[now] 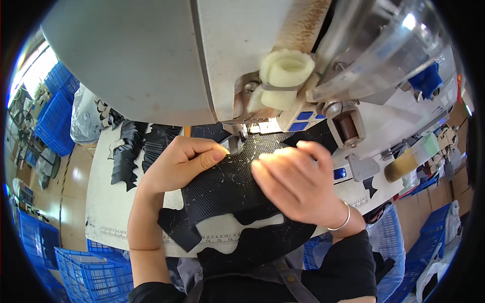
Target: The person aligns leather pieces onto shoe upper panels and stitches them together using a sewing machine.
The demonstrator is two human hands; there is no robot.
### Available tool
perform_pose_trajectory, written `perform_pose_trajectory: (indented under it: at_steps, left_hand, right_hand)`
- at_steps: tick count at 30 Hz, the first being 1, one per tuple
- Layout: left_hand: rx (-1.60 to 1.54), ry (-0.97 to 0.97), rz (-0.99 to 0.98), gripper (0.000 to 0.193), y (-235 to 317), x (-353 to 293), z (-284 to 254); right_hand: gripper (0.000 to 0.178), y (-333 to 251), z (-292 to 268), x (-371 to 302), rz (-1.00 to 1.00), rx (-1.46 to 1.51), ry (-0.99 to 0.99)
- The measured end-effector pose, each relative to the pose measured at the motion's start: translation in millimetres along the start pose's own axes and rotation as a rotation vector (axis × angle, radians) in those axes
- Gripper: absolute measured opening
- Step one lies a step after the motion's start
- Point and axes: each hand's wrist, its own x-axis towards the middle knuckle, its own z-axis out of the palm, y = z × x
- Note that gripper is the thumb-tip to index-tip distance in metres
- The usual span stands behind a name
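A black textured mesh piece (217,197) with loose pale thread ends lies beneath a sewing machine (136,60), its far part close to the metal presser foot (233,145). My left hand (189,164) is closed in a pinch, thumb against forefinger, at the mesh just left of the foot. Over the right part of the mesh, my right hand (298,184) is curled, its fingers slightly blurred; whatever its fingertips grip is hidden. A cut-out black part (257,242) of the material hangs over the near table edge toward my lap.
Stacked black pleated pieces (129,151) lie at left on the white table (108,202), which has a ruler strip (222,238) near its front edge. Blue crates (91,275) stand around. A clear plastic guard (379,55) and a thread-wound bobbin (347,130) sit at right.
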Motion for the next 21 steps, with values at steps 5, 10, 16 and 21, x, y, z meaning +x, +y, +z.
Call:
perform_pose_trajectory:
  at_steps: [5, 10, 16, 21]
  left_hand:
    - [0.038, 0.008, -0.091, 0.02, 0.6, 3.5, 2.2]
    - [0.633, 0.369, 0.086, 0.028, -6.6, -5.0, -18.2]
    - [1.378, 0.155, -0.161, 0.073, -72.7, -87.0, -39.5]
    - [1.122, 0.121, -0.089, 0.061, -144.7, -127.9, -61.3]
  right_hand:
    - [0.011, -5.3, 8.8, -4.9, 0.007, 0.072, 0.07]
    - [0.01, -1.3, 20.2, -7.4, 0.112, 0.127, 0.088]
    - [0.013, 3.8, 15.7, -5.3, 0.112, 0.163, 0.058]
    - [0.016, -2.1, 14.1, -1.6, 0.104, 0.159, 0.026]
